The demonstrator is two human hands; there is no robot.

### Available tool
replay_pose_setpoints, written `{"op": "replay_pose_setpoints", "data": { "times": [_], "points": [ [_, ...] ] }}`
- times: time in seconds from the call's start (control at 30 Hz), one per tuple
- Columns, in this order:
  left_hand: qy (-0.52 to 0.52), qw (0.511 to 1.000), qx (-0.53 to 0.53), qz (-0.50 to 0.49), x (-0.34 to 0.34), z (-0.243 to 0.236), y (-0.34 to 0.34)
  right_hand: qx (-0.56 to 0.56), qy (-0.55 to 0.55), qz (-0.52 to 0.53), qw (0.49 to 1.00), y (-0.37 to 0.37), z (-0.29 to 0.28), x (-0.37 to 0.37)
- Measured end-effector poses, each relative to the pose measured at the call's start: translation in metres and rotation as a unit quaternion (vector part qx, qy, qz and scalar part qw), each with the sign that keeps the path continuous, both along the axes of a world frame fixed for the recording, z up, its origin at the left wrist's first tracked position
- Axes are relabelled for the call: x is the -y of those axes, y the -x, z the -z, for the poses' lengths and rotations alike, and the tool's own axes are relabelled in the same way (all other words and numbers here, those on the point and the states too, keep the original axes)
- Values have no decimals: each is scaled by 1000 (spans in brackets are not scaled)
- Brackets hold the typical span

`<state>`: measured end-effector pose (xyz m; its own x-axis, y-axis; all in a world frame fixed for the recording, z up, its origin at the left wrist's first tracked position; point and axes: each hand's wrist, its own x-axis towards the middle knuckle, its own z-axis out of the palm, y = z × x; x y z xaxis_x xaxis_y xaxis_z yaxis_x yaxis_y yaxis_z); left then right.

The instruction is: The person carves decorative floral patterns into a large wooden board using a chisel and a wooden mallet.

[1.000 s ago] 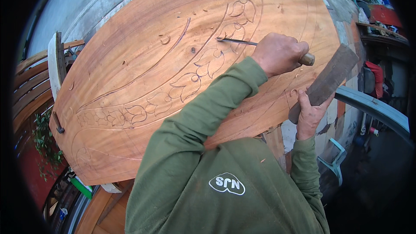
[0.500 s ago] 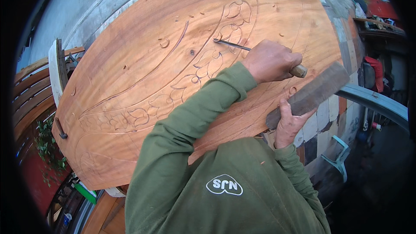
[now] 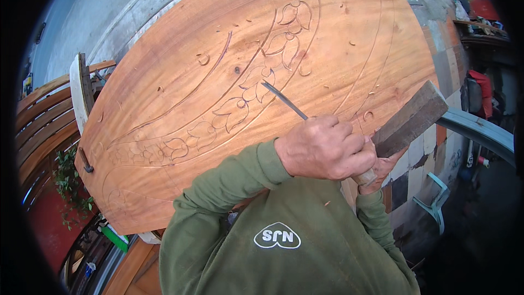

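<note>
My left hand (image 3: 327, 150) is closed around the wooden handle of a wood chisel (image 3: 285, 100). The slim metal blade slants up and left over a large wooden panel (image 3: 355, 22), its tip by the leaf outlines. Curved lines and a floral band (image 3: 234, 113) are cut into the panel. Just beyond the handle, my right hand (image 3: 383, 168) grips a thick, dark wooden block (image 3: 412, 123) from below. The left fist partly covers my right fingers, and the chisel's handle end overlaps that hand.
Curled shavings (image 3: 203, 59) are scattered across the panel. A small dark tool (image 3: 85, 160) lies at its left end. Slatted wood (image 3: 49, 114) and a plant (image 3: 68, 186) stand at left. On the right are a metal bar (image 3: 480, 131) and a pale-green chair part (image 3: 434, 202).
My left hand has drawn the chisel toward my body, its tip moving down from an upper groove to the floral band. The block stays in my right hand, slightly turned.
</note>
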<state>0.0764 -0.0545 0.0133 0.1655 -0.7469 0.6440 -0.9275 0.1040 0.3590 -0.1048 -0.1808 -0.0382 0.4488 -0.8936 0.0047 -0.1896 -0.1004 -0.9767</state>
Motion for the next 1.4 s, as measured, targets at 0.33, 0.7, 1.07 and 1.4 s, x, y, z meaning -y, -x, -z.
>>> {"op": "replay_pose_setpoints", "data": {
  "times": [0.33, 0.7, 1.07, 1.4],
  "points": [
    [-20, 993, -116, 19, 70, 18, -6, -46, 41, -26, 998, 30, -10, 52],
    [0, 998, -32, 48, 126, 47, -77, -59, -25, -61, 996, 41, -13, 83],
    [-3, 999, -39, 34, 125, 52, -92, -49, -36, -56, 997, 10, -14, 87],
    [10, 994, -88, 58, 118, 51, -98, -63, -22, -59, 996, -13, -37, 88]
  ]
}}
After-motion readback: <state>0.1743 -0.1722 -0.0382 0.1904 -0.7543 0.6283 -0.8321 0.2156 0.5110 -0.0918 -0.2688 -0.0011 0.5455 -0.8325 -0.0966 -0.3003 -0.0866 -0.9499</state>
